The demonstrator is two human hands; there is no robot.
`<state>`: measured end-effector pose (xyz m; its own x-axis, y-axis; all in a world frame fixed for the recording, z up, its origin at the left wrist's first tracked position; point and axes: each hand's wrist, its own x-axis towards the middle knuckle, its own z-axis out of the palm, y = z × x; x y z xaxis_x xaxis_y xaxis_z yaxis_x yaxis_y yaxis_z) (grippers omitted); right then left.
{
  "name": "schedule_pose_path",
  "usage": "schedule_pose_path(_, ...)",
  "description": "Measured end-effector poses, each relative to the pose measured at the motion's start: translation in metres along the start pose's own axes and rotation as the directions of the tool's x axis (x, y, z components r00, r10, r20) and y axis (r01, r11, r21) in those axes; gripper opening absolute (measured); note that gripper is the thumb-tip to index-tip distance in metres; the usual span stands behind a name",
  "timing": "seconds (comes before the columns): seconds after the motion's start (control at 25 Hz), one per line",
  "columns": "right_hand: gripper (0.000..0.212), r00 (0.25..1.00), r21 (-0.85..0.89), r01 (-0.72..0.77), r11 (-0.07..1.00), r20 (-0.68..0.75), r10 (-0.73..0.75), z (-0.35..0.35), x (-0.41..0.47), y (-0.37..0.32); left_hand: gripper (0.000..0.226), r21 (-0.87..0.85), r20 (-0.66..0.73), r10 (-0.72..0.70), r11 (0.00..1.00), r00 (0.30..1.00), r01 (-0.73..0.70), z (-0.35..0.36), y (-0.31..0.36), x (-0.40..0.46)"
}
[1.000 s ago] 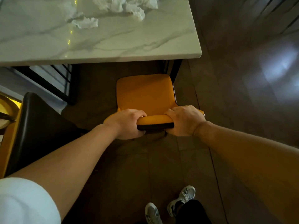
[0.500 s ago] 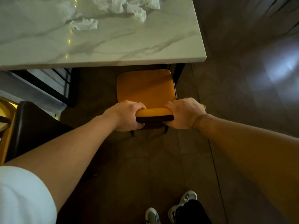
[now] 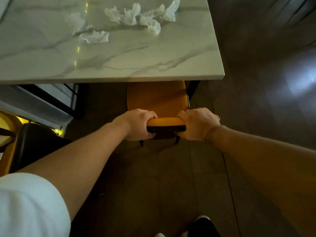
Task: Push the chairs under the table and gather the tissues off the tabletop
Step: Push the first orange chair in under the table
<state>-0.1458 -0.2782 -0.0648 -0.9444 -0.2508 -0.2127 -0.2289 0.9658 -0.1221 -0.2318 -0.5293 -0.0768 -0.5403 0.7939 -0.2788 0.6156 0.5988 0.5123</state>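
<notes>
Both hands on the orange chair [image 3: 156,97] right now. Left hand [image 3: 139,124] wrapped over the left end of the backrest top, fingers curled down over the far side, thumb tucked on the near side against the dark back panel. Right hand [image 3: 196,124] doing the same at the right end, fingers clamped over the top edge, knuckles up. Arms stretched out forward, white sleeve [image 3: 29,206] showing at the near left.

Chair seat partly tucked under the near edge of the marble table [image 3: 136,65], far part of the seat hidden below the tabletop, backrest well short of the edge. Black table leg [image 3: 193,88] just right of the seat.

Crumpled white tissues [image 3: 131,17] sitting on the tabletop, all untouched: a loose cluster toward the far right, plus a couple more further left, one of them [image 3: 94,37] a bit nearer than the rest.

Second chair [image 3: 34,144] at the near left, dark backed with an orange edge, out from the table and well apart from the first one. Black metal frame [image 3: 56,100] visible below the table's left part. Dark tiled floor [image 3: 171,177] underneath, shoes [image 3: 201,218] poking in at the bottom edge.
</notes>
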Motion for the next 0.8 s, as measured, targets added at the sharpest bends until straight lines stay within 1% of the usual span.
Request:
schedule_pose_path(0.12, 0.047, 1.0, -0.003, -0.004, 1.0, -0.008, 0.004, -0.004, 0.012, 0.005, 0.049, 0.008, -0.001, -0.016, 1.0, 1.0, 0.016, -0.007, -0.007, 0.01)
schedule_pose_path(0.52, 0.044, 0.999, 0.015, 0.002, 1.0, -0.045, -0.001, -0.015, 0.058, 0.028, 0.046, 0.057, -0.026, -0.005, 0.998, 1.0, 0.006, -0.037, -0.031, 0.047)
schedule_pose_path(0.8, 0.046, 0.996, -0.009, -0.006, 1.0, -0.091, 0.006, -0.023, 0.091, 0.044, 0.059, 0.159, -0.102, 0.012, 0.987, 0.995, 0.004, -0.054, -0.052, 0.071)
